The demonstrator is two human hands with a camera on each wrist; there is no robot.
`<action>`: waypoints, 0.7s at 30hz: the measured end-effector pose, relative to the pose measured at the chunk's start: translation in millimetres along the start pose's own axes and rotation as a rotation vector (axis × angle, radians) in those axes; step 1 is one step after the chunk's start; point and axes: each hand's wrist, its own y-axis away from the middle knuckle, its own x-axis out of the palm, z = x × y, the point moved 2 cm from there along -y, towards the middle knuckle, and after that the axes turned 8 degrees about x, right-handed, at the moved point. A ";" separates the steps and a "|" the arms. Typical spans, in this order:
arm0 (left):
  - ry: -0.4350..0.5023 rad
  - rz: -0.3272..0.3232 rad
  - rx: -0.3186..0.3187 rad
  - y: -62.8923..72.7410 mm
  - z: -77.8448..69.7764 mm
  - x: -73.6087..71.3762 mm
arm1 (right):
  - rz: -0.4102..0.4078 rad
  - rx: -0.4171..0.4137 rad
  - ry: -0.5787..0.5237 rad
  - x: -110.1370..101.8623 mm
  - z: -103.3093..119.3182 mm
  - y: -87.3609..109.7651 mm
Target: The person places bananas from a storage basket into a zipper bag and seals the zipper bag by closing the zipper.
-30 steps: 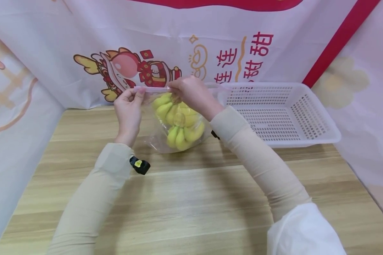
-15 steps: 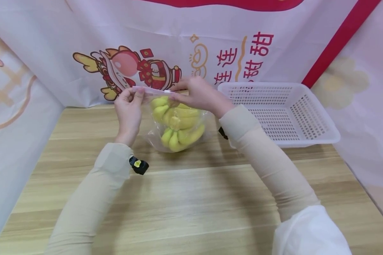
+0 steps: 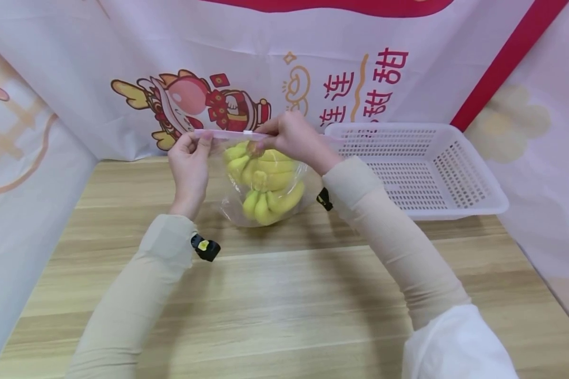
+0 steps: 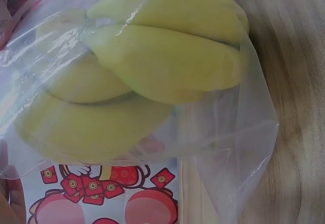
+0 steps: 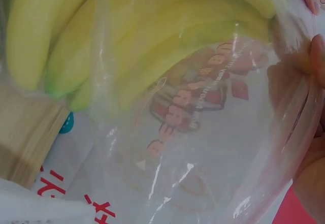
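Note:
A clear slider bag (image 3: 232, 210) stands on the table with yellow bananas (image 3: 275, 181) inside. Along its top runs a pink zip strip (image 3: 218, 134) bearing a small white slider (image 3: 248, 132). My left hand (image 3: 188, 171) pinches the left end of this strip between thumb and fingers. Right of the slider, my right hand (image 3: 297, 139) grips the bag's top edge, covering part of the strip. In the left wrist view, the bananas (image 4: 167, 56) press against the plastic, and a bag corner (image 4: 254, 137) sticks out. Lettering shows on the bag (image 5: 203, 132) in the right wrist view.
A white perforated plastic basket (image 3: 495, 200) stands at the back right, close to the right forearm. Behind the wooden table (image 3: 265, 305) hangs a printed white cloth (image 3: 246, 47). Black wrist cameras sit on both sleeves.
My right hand has shifted right along the bag's top, uncovering the white slider. The strip sloped down to the right half a second ago and is now nearly level. My left hand stays put.

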 end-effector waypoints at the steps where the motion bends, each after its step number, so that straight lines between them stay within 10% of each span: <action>1: 0.000 0.003 0.000 0.1 -0.7 0.3 | -0.004 0.014 -0.008 -0.4 0.6 0.1; 21: -0.011 0.012 0.018 4.1 -4.1 3.7 | -0.047 -0.023 0.103 6.8 14.3 -3.6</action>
